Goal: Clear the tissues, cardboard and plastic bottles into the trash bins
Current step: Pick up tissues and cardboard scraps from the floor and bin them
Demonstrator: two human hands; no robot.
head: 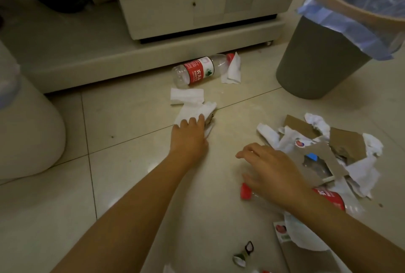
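We are reaching our left hand [190,133] out, fingers curling onto a tissue [198,111] on the floor tiles [131,119]. Our right hand [270,168] is hovering, fingers loosely spread, over a red-capped bottle [247,191] beside the cardboard [322,158] pile, with the gray bin [324,58] standing beyond.

Middle floor: bare tiles [135,141] run from the near edge to the far tissues [192,106], open between the two arms.
Far side: a cabinet base [87,71] walls it off; a bottle [197,71] lies against its foot.
Right: a heap of cardboard and tissue [328,152] covers the floor; the right hand [271,167] hovers over its near-left edge.
Far right: a trash bin [324,53] stands, top open, with bare floor between it and the heap.
Left: a rounded white object [26,132] blocks that side.
Near: small scraps [243,253] lie on the tiles.
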